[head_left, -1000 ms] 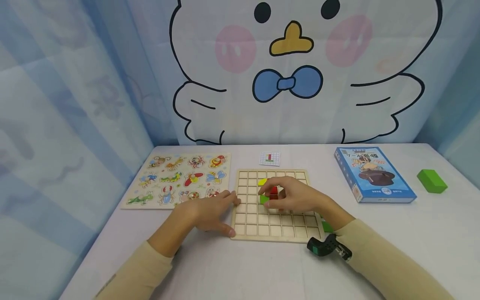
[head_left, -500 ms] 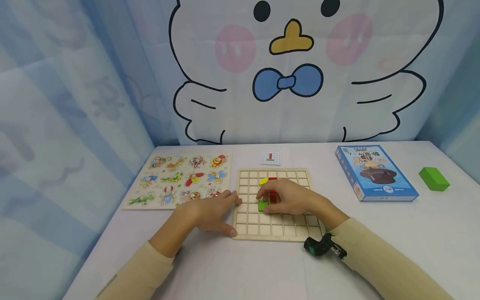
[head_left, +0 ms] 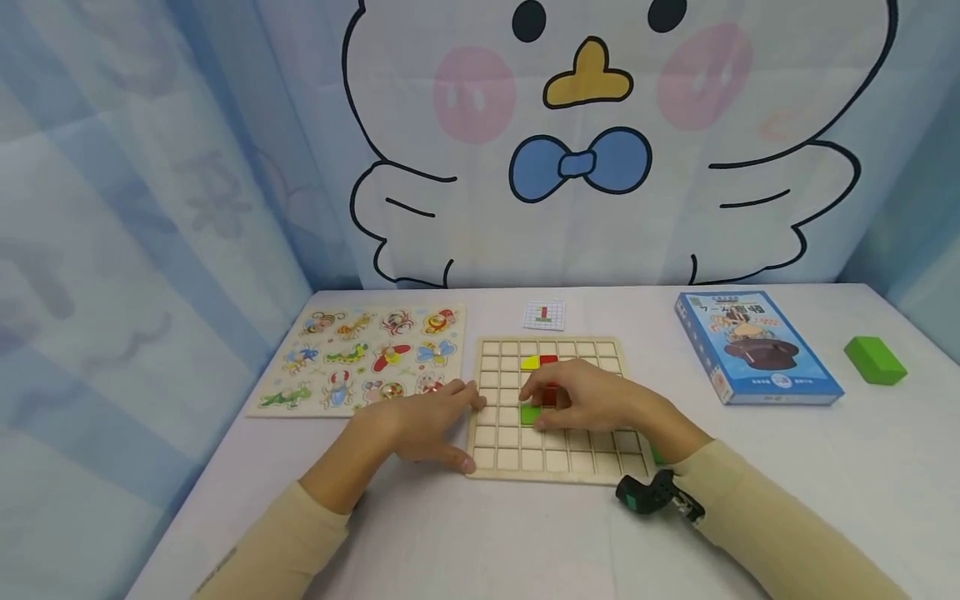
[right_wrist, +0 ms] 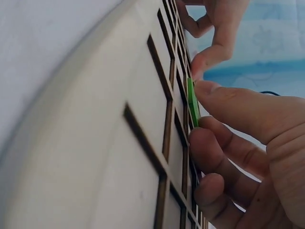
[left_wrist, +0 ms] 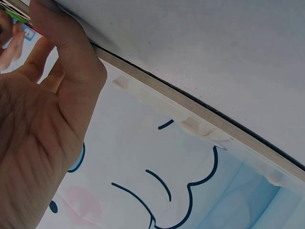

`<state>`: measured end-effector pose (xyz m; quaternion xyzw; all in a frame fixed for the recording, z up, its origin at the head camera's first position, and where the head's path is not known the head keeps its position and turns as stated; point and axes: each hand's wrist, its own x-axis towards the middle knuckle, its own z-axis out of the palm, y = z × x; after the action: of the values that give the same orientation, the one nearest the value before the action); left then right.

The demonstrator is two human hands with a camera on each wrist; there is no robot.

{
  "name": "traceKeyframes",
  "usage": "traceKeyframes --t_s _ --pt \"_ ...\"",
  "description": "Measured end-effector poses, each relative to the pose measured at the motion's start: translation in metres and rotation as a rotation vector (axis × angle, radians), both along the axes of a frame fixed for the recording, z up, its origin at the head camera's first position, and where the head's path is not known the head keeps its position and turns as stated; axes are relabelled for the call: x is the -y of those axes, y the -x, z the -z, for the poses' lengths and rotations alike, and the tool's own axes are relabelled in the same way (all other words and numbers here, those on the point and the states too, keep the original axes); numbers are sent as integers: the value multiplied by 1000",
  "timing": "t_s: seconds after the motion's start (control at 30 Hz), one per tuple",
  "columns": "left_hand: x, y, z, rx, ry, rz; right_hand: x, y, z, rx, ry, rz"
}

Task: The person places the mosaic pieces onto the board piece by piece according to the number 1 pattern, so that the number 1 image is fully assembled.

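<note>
In the head view a wooden grid board (head_left: 506, 460) lies on the table with a yellow piece (head_left: 529, 362), red pieces (head_left: 549, 360) and a green tile (head_left: 529, 414) on its squares. My right hand (head_left: 592, 397) is over the board, fingers bent down and partly covering the red pieces. In the right wrist view its thumb and fingertips pinch the green tile (right_wrist: 192, 102), low at the grid lines. My left hand (head_left: 420, 425) rests at the board's left edge, thumb by the near corner and fingers spread along the side.
An insect picture puzzle board (head_left: 360, 354) lies to the left. Behind the grid is a small pattern card (head_left: 543, 316). A blue box (head_left: 759, 350) and a green block (head_left: 874, 360) are at the right. More green (head_left: 657, 455) shows beside the right wrist.
My right hand has brought the green tile slightly nearer to me, down onto a grid square. More of the red pieces shows behind it. The left hand stays at the board's edge.
</note>
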<state>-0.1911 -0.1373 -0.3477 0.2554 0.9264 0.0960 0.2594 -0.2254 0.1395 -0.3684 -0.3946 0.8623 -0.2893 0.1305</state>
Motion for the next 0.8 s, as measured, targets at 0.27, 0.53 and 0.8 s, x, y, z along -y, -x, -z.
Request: traceKeyframes --t_s 0.27,0.53,0.8 --pt "-2 1 -1 -4 5 -10 -5 -5 -10 -17 -11 19" --pt "-4 0 0 7 2 -4 -20 -8 -11 -31 33 2" --pt "-2 -1 -2 2 4 -15 -34 -10 -12 1 90 -7"
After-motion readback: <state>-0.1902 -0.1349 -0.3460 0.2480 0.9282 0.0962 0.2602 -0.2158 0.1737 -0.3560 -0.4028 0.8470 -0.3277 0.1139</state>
